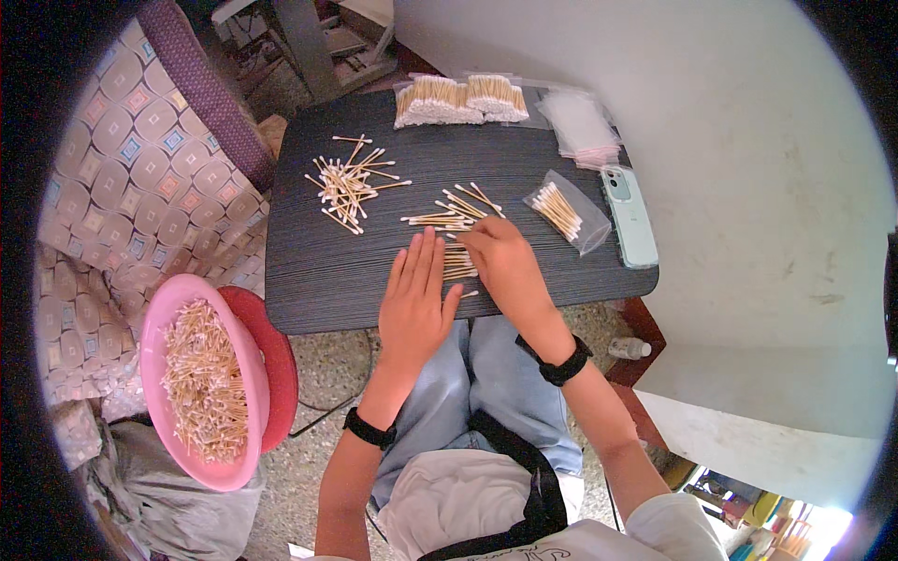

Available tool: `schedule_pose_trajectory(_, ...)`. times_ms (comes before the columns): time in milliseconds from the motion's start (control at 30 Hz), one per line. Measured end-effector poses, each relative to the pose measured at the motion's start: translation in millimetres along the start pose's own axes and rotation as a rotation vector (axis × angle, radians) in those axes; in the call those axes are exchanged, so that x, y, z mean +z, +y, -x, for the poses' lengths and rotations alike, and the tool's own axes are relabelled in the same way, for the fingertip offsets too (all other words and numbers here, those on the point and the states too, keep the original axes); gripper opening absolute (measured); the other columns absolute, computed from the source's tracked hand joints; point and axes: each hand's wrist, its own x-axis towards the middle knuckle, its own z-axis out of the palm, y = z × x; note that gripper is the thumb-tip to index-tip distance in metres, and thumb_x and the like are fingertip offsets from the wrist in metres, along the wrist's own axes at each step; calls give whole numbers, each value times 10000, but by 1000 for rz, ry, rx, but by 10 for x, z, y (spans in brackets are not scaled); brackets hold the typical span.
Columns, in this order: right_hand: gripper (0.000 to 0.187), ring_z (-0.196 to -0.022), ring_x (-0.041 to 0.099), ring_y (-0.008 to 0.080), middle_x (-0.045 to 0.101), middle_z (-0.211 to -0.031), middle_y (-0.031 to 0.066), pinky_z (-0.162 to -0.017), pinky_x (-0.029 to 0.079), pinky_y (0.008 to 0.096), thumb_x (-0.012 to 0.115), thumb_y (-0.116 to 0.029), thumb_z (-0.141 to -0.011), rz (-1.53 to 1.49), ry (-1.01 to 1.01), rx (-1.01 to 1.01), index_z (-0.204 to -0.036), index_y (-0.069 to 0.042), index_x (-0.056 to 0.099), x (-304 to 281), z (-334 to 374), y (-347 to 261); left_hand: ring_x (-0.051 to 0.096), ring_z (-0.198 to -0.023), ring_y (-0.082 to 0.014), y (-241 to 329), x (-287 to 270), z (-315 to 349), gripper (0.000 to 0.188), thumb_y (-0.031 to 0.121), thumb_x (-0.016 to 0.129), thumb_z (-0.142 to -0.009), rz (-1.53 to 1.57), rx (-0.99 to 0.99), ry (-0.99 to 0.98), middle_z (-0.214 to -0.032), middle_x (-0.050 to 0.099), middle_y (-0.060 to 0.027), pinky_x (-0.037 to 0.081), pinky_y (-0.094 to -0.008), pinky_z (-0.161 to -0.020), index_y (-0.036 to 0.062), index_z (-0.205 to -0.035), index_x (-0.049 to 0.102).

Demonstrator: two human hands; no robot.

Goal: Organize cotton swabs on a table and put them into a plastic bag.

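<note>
On the dark table, a row of cotton swabs (pixel 458 263) with wooden sticks lies between my two hands. My left hand (pixel 412 301) is open and flat, its straight fingers along the left ends of the row. My right hand (pixel 510 271) has bent, closed fingers at the row's right end; what its fingertips pinch, if anything, is hidden. Just beyond the hands lies a looser group of swabs (pixel 449 217). One single swab (pixel 465 294) rests near my left thumb. A clear bag of swabs (pixel 561 211) lies to the right of the group.
A scattered swab pile (pixel 348 187) lies at the table's left. Filled bags (pixel 458 99) line the far edge, beside empty clear bags (pixel 580 123). A pale phone (pixel 630 220) lies by the right edge. A pink basin (pixel 257 411) full of swabs stands left, on a red stool (pixel 285 374).
</note>
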Motion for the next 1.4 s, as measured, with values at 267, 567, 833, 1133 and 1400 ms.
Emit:
schedule_pose_trajectory(267, 151, -816, 605, 308, 603, -886, 134, -719, 483, 366, 666, -30, -784, 6, -8, 117, -930, 7, 660, -240, 106, 154, 331, -1359, -312, 29, -33, -12, 578, 348, 441, -946, -6, -38, -4, -1455, 363, -183, 240, -431, -1126, -33, -1376, 381)
schedule_pose_trajectory(567, 91, -833, 599, 314, 581, -865, 125, -722, 501, 393, 619, -51, -804, -20, -50, 102, -885, -15, 640, -232, 100, 225, 317, -1368, -308, 18, -22, -18, 595, 370, 447, -943, 1, -36, -13, -1466, 350, -175, 234, -429, -1130, -31, -1377, 379)
schedule_pose_trajectory(833, 117, -815, 599, 300, 592, -868, 114, -716, 492, 387, 627, -34, -799, 98, -62, -27, -906, -19, 672, -140, 74, 237, 307, -1373, -306, 27, -37, -16, 593, 364, 444, -944, -17, -39, -39, -1477, 339, -156, 232, -421, -1133, -15, -1393, 365)
schedule_pose_trajectory(1133, 261, -920, 593, 282, 583, -938, 116, -748, 518, 363, 559, -13, -743, 105, -46, -95, -992, -26, 637, -12, 21, 190, 308, -1369, -306, 44, -54, -28, 576, 345, 458, -938, -38, -35, -54, -1480, 336, -150, 233, -424, -1132, -9, -1386, 378)
schedule_pose_trajectory(1400, 333, -932, 554, 284, 571, -987, 106, -805, 495, 363, 557, 9, -724, 142, -27, -117, -1051, -7, 617, 13, 99, 146, 349, -1337, -332, 43, -46, -26, 549, 310, 501, -926, 39, -38, 12, -1426, 383, -183, 259, -447, -1115, -15, -1358, 407)
